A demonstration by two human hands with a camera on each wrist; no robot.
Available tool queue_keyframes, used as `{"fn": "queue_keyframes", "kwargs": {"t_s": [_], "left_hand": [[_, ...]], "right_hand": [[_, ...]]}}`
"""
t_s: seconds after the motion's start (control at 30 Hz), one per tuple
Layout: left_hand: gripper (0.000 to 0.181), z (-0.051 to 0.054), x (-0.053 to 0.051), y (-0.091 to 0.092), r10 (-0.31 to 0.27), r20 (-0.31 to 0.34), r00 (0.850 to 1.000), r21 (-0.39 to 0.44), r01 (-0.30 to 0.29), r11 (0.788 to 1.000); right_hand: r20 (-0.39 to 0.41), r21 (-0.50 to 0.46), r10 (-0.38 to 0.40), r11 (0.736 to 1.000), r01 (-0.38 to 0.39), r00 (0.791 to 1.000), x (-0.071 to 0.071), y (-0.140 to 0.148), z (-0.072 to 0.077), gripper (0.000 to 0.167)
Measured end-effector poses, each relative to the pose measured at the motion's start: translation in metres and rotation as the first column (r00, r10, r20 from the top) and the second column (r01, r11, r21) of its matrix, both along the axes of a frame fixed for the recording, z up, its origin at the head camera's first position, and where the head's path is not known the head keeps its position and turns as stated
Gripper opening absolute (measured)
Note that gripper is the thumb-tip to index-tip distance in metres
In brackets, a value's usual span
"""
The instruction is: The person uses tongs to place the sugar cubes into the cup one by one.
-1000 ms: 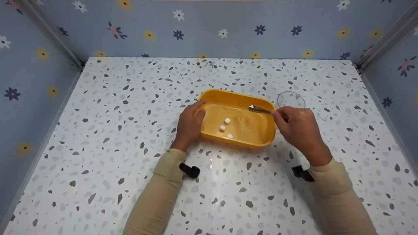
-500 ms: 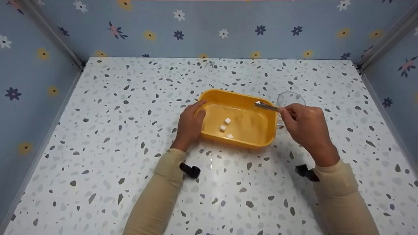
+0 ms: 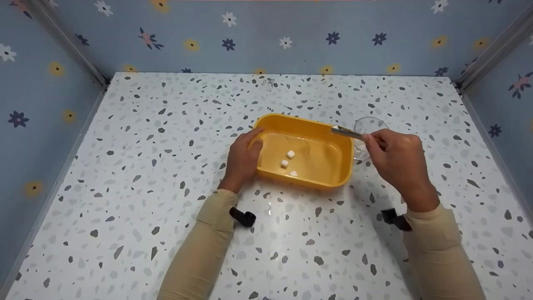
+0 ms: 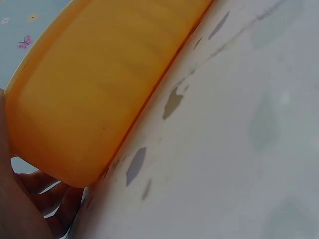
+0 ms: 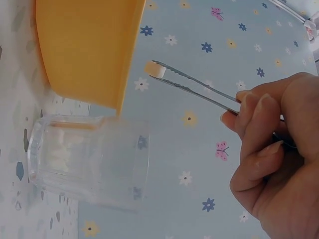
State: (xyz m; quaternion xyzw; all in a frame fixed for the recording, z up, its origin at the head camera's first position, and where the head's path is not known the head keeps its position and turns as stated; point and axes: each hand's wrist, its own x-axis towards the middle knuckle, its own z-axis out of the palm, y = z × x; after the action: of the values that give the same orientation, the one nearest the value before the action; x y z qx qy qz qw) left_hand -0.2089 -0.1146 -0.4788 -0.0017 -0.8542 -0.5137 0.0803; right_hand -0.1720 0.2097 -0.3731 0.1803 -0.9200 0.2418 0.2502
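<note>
My right hand (image 3: 397,162) pinches a pair of metal tweezers (image 5: 194,88), whose tips hold a small white cube (image 5: 158,69). In the head view the tweezers reach over the far right rim of a yellow plastic tub (image 3: 304,179). My left hand (image 3: 243,158) grips the tub's left end, thumb over the rim and fingers round the outside. Two white cubes (image 3: 290,154) and a white triangular-looking piece (image 3: 293,173) lie on the tub floor. Beside the tub's right end stands a clear cup (image 5: 94,159), partly hidden by my right hand in the head view.
The speckled white table (image 3: 166,208) runs up to blue flowered walls (image 3: 283,25) at the back and sides. Black wrist cameras (image 3: 242,217) sit on both sleeves.
My right hand has moved right and slightly away, carrying the tweezers and cube up from inside the tub to its far right rim. My left hand and the tub stay put.
</note>
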Motion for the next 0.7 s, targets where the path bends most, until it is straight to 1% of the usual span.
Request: {"fn": "queue_keyframes", "kwargs": {"t_s": [0.13,0.33,0.7], "left_hand": [[0.041,0.0,0.0,0.0,-0.001,0.002,1.0,0.005,0.001,1.0],[0.042,0.001,0.001,0.0,-0.002,0.016,1.0,0.01,0.002,1.0],[0.042,0.002,-0.001,0.0,-0.006,0.02,1.0,0.01,0.006,1.0]], "right_hand": [[-0.021,-0.018,-0.009,1.0,0.008,1.0,0.001,0.003,0.003,0.02],[-0.053,-0.018,-0.024,1.0,0.023,0.998,0.002,0.007,0.006,0.021],[-0.068,-0.021,-0.073,0.997,0.071,0.995,0.003,0.019,0.013,0.023]]}}
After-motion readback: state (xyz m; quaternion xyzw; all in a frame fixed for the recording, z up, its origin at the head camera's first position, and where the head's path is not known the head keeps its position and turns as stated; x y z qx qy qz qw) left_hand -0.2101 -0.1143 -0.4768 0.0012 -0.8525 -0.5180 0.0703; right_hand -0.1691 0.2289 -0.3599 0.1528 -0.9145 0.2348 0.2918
